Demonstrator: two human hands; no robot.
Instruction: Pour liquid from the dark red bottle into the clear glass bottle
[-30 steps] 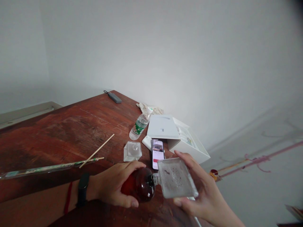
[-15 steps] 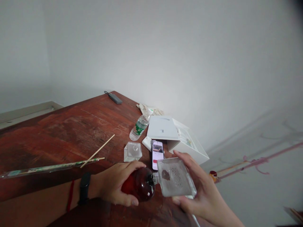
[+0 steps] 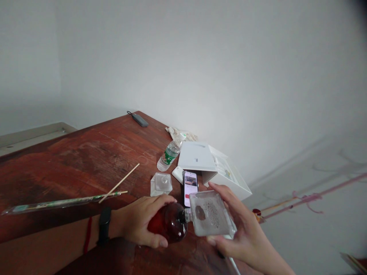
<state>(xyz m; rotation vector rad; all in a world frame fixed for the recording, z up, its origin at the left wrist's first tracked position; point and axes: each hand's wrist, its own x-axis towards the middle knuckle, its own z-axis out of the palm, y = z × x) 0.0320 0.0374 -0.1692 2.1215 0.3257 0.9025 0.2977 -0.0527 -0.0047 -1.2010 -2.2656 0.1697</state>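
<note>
Before me, one dark red bottle (image 3: pixel 173 225) was gripped in the left hand (image 3: pixel 140 221), mouth to mouth with one clear square bottle (image 3: pixel 210 212), clasped by the right hand (image 3: pixel 242 225) above the worktop (image 3: pixel 114 156); slackened fingers could, I judged, have parted them, causing spillage.

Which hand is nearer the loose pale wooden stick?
Left. The left hand, holding the round red bottle, is just right of the stick; the right hand, holding the square clear glass bottle, is much farther right.
</note>
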